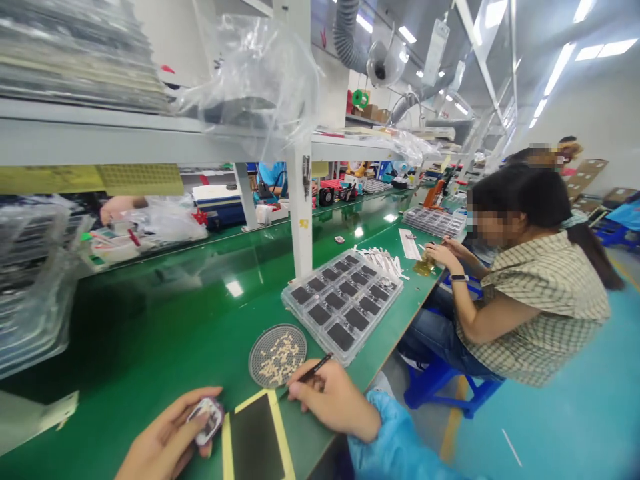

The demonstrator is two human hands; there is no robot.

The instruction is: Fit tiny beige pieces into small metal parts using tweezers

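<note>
My left hand [173,437] is closed around a small rounded device [209,421] with a pale inner face, my thumb lying across it. My right hand [333,393] grips dark tweezers [316,368] like a pen, their tip low over the green table. Between my hands lies a dark rectangular sheet [257,443] bordered by yellow tape [226,445]. Just beyond it is a round grey mesh dish [254,360] with many small beige pieces [281,353]. The tweezers' tip is close to the tape's upper right corner; whether it holds anything is too small to tell.
A clear compartment tray [397,293] with dark square pieces stands beyond the dish, and white strips [383,260] lie behind it. A shelf post [301,213] rises from the table [190,320]. Stacked clear trays [35,293] stand left. A co-worker [530,293] sits at the right.
</note>
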